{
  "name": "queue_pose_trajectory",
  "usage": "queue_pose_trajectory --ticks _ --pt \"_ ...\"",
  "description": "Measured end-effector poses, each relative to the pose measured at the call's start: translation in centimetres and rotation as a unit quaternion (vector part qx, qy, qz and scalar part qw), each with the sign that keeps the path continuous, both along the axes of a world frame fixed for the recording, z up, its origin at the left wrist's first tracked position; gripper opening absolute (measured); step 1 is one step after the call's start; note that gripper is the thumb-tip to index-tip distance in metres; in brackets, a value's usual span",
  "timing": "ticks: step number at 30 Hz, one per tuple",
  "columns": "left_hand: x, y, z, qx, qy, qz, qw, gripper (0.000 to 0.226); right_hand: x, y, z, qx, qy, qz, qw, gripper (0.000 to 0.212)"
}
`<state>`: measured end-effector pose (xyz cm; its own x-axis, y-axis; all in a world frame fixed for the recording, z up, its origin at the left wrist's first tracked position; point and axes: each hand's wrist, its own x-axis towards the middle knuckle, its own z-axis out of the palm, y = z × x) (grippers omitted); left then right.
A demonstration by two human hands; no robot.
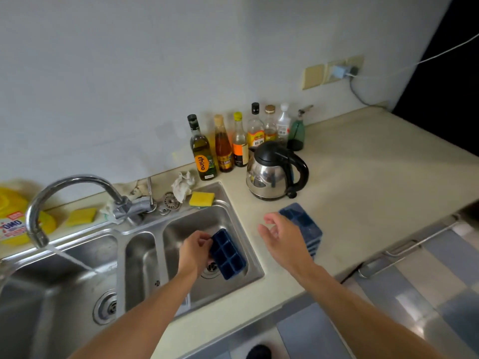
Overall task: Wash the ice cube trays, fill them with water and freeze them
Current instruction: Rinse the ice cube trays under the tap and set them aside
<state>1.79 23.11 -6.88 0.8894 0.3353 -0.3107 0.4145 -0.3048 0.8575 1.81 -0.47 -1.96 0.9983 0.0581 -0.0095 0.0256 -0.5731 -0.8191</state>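
Observation:
My left hand (195, 251) grips one edge of a dark blue ice cube tray (228, 255) and holds it tilted over the small right sink basin (197, 224), above its drain. A stack of more blue trays (304, 224) lies on the counter right of the sink. My right hand (281, 235) hovers above the near end of that stack with its fingers loosely spread, holding nothing. The chrome tap (64, 193) arcs to the left, and water runs from it into the large left basin (75, 294).
Two yellow sponges (202, 199) (80, 216) and a crumpled cloth (182, 184) sit behind the sinks. A steel kettle (274, 172) and several bottles (233, 143) stand on the beige counter (375, 182). A yellow detergent pack (13, 218) is at far left.

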Motion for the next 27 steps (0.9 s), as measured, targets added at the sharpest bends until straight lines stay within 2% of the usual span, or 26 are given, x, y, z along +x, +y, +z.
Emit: queue_pose_trajectory --ticks 2,4,6,9,12,16,22,27 --pt "0.7 -1.1 -0.4 0.021 0.009 -0.031 0.999 0.010 0.3 -1.9 0.9 -0.024 -0.069 -0.024 0.997 0.032" --pt "1.2 -2.4 -1.1 0.031 0.022 -0.058 0.998 0.013 0.7 -3.9 1.3 -0.086 -0.103 -0.033 0.990 0.030" --pt "1.8 -3.8 -2.0 0.053 0.032 -0.082 0.995 0.017 0.8 -5.5 1.1 -0.142 -0.088 -0.026 0.986 0.035" --pt "2.6 -6.0 -3.5 0.057 0.048 -0.104 0.992 0.024 0.8 -7.1 0.2 -0.199 -0.017 -0.015 0.980 0.052" --pt "3.6 -7.5 -4.9 0.060 0.075 -0.145 0.985 0.025 0.9 -7.5 -1.0 -0.207 0.037 -0.011 0.977 0.065" --pt "5.1 -8.7 -6.2 0.057 0.101 -0.169 0.979 0.023 1.3 -7.5 -2.6 -0.231 0.044 -0.013 0.972 0.071" --pt "6.3 -9.7 -7.6 -0.017 0.169 -0.167 0.971 0.012 1.5 -7.3 -3.6 -0.239 0.016 -0.040 0.970 0.064" --pt "6.0 -8.6 -6.7 -0.039 0.170 -0.177 0.969 0.016 1.8 -6.1 -2.4 -0.218 -0.022 -0.052 0.974 0.057"
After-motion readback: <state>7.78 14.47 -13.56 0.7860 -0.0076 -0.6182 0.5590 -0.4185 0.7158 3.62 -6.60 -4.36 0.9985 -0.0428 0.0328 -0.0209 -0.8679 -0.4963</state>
